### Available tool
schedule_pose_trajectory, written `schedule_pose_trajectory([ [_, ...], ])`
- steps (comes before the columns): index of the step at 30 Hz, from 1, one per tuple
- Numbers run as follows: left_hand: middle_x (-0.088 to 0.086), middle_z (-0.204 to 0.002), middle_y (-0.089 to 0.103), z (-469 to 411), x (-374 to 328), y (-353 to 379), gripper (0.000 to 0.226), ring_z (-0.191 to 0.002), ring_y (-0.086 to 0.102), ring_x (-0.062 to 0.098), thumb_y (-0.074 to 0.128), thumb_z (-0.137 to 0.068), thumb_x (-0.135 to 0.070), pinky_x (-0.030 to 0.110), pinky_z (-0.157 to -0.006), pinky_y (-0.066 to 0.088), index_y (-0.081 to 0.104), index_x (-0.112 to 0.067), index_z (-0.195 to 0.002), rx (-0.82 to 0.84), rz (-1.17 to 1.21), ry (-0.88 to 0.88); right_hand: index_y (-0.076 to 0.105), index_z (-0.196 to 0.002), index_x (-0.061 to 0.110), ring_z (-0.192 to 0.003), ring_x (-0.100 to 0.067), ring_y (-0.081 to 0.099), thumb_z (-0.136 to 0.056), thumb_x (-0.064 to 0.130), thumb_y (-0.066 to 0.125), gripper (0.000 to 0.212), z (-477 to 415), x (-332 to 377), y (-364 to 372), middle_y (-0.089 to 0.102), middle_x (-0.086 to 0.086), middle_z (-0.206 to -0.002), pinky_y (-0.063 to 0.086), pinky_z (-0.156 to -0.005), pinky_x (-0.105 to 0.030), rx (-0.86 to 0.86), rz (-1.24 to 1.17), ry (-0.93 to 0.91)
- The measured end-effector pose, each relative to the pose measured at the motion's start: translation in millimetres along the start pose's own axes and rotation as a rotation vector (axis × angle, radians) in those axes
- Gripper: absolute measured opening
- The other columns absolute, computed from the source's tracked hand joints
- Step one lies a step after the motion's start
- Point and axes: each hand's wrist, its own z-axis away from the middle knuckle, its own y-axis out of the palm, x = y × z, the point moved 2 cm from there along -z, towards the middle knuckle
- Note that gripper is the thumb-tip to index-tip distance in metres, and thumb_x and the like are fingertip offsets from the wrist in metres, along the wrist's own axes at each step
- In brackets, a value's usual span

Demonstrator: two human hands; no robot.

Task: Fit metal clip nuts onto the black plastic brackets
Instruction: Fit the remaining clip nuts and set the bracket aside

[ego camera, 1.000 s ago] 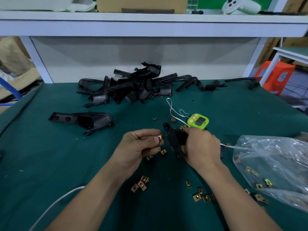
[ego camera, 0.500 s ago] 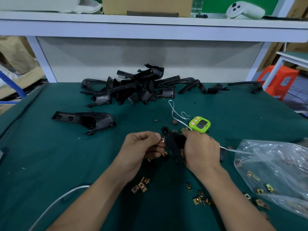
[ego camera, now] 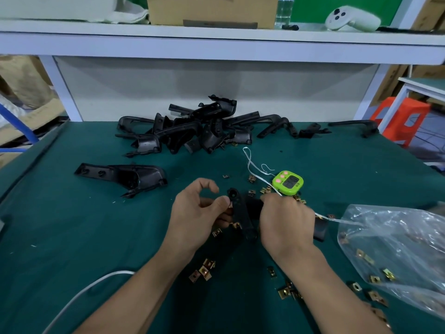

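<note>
My right hand (ego camera: 286, 218) grips a black plastic bracket (ego camera: 239, 210) at the table's middle, its round end pointing away from me. My left hand (ego camera: 197, 213) pinches a small brass clip nut (ego camera: 230, 205) with thumb and a finger, pressed against the bracket's left edge; the index finger is raised. Most of the nut is hidden by my thumb. Loose clip nuts (ego camera: 203, 271) lie scattered on the green mat near my forearms. One finished-looking bracket (ego camera: 125, 175) lies apart at the left.
A heap of black brackets (ego camera: 192, 131) sits at the back of the green table (ego camera: 72, 237). A green timer (ego camera: 287, 182) with a white cord lies right of centre. A clear plastic bag (ego camera: 397, 249) holding nuts is at the right. A white cable (ego camera: 84, 290) crosses near left.
My left hand has brought the clip nut right, from a gap away to touching the bracket's edge, and its index finger has lifted. The right hand keeps holding the bracket.
</note>
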Motion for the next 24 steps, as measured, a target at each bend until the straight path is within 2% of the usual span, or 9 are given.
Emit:
schedule_pose_trajectory([
  [7,0.012,-0.064,0.070,3.7,0.8,0.6,0.031,-0.053,0.066,0.025,0.066,-0.093,0.003,0.028,-0.048,0.054,0.047,-0.019,-0.083,-0.182,0.050,0.053,0.058,-0.095,0.028,-0.080,-0.024,0.067,-0.079,0.009,0.054,0.025,1.4,8.8,4.1,0.067,0.005,-0.085,0.032,-0.056,-0.030,0.057,-0.015,-0.023],
  [11,0.009,-0.064,0.071,4.6,3.2,2.2,0.038,-0.053,0.067,0.024,0.068,-0.093,-0.001,0.030,-0.051,0.056,0.049,-0.029,-0.074,-0.201,0.002,0.053,0.058,-0.095,0.027,-0.078,-0.024,0.067,-0.078,0.008,0.055,0.026,1.4,8.0,4.2,0.067,0.005,-0.083,0.032,-0.056,-0.030,0.065,-0.006,-0.018],
  [17,0.005,-0.064,0.072,7.2,1.9,3.2,0.041,-0.051,0.069,0.025,0.072,-0.091,-0.010,0.045,-0.052,0.061,0.046,-0.035,-0.070,-0.196,-0.141,0.063,0.055,-0.092,0.027,-0.077,-0.024,0.066,-0.075,0.008,0.057,0.025,3.5,7.7,2.5,0.065,0.005,-0.081,0.026,-0.053,-0.030,0.075,0.010,-0.015],
  [21,0.004,-0.060,0.070,9.2,-0.2,3.3,0.039,-0.049,0.069,0.025,0.072,-0.090,-0.011,0.043,-0.049,0.060,0.045,-0.033,-0.071,-0.184,-0.191,0.099,0.054,-0.091,0.027,-0.079,-0.023,0.067,-0.077,0.010,0.060,0.023,3.3,6.9,3.9,0.066,0.006,-0.083,0.025,-0.053,-0.030,0.086,0.029,-0.007],
  [24,0.004,-0.062,0.072,9.7,-0.5,4.9,0.032,-0.053,0.070,0.022,0.073,-0.090,-0.012,0.034,-0.052,0.060,0.055,-0.038,-0.084,-0.155,-0.190,0.112,0.046,-0.087,0.028,-0.081,-0.023,0.068,-0.078,0.012,0.062,0.024,1.7,5.3,5.4,0.066,0.006,-0.085,0.028,-0.055,-0.030,0.084,0.001,0.003],
])
